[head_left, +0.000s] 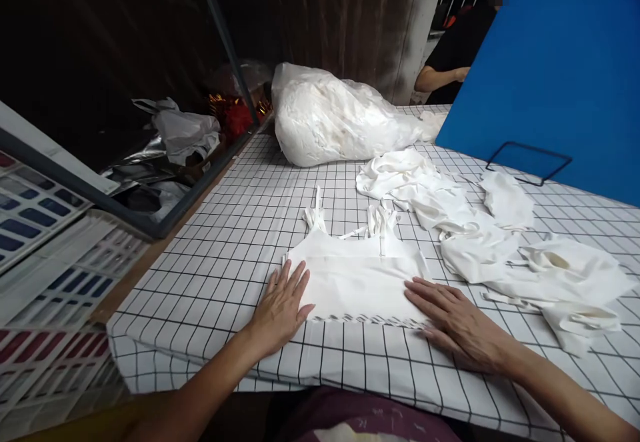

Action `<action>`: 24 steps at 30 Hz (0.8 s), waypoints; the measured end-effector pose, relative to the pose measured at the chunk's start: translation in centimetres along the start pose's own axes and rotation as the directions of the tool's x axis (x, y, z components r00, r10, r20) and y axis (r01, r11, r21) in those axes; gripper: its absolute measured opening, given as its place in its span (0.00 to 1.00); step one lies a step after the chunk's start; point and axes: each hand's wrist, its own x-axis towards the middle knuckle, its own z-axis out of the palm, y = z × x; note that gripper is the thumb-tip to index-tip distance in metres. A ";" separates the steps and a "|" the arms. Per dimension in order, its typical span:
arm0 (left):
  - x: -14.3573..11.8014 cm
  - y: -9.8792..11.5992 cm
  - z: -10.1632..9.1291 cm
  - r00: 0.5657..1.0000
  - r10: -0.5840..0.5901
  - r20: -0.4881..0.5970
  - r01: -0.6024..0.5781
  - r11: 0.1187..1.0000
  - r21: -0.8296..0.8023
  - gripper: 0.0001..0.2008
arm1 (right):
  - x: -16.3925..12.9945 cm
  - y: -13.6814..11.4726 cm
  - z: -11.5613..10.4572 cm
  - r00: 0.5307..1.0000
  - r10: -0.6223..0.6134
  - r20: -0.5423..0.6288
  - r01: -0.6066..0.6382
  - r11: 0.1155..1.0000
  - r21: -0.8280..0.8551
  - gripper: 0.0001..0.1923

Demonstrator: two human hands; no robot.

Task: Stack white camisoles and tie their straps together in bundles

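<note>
A white strappy top (357, 275) lies flat on the black-and-white checked tablecloth (230, 255), its straps pointing away from me. My left hand (281, 305) rests flat and open on the garment's lower left corner. On the lower right corner my right hand (457, 322) presses flat, fingers spread. Neither hand grips anything.
A pile of loose white garments (480, 229) lies to the right. A clear plastic bag full of white cloth (335, 119) sits at the back. A blue board (560, 75) on a black wire stand (529, 162) stands at right. Another person's arm (440, 77) shows behind it. Colour swatch cards (45, 249) lie at left.
</note>
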 end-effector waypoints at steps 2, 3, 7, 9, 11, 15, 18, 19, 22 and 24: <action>0.8 0.4 -1.0 1.000 -0.005 -0.009 0.005 1.000 -0.020 0.25 | 0.7 0.3 -1.4 0.999 0.003 -0.042 -0.002 0.999 0.042 0.26; 1.7 0.5 -1.5 1.000 -0.011 -0.026 0.010 0.999 -0.041 0.22 | 1.5 0.5 -2.3 0.997 0.015 -0.081 -0.010 0.998 0.067 0.22; 7.7 0.4 -1.7 0.988 -0.025 -0.155 0.002 0.989 -0.146 0.22 | 8.4 1.8 -6.0 0.957 0.154 -0.244 -0.104 0.973 0.205 0.13; 10.7 0.3 -0.5 0.982 -0.046 -0.182 0.015 0.985 -0.169 0.25 | 13.8 2.6 -7.0 0.944 0.206 -0.257 -0.137 0.955 0.261 0.13; 12.6 0.2 0.9 0.985 -0.078 -0.155 0.050 0.983 -0.176 0.28 | 19.8 3.5 -7.0 0.930 0.228 -0.289 -0.162 0.958 0.235 0.12; 13.2 0.2 2.9 0.991 -0.095 -0.091 0.077 0.980 -0.184 0.30 | 30.7 4.3 -4.7 0.969 0.061 -0.240 -0.085 0.992 -0.089 0.21; 12.8 0.2 3.1 0.992 -0.090 -0.083 0.074 0.980 -0.184 0.30 | 36.3 4.1 -2.8 0.991 -0.125 -0.047 0.104 0.943 -0.316 0.24; 12.7 0.1 3.0 0.992 -0.091 -0.082 0.075 0.980 -0.183 0.30 | 37.6 4.1 -2.5 0.987 -0.163 -0.003 0.152 0.927 -0.344 0.21; 12.8 0.1 3.0 0.993 -0.088 -0.083 0.071 0.979 -0.189 0.30 | 39.7 4.6 -3.1 0.978 -0.206 0.036 0.205 0.914 -0.350 0.14; 12.9 0.0 3.0 0.992 -0.083 -0.094 0.063 0.978 -0.197 0.30 | 39.3 5.1 -4.7 0.977 -0.211 0.038 0.211 0.912 -0.352 0.14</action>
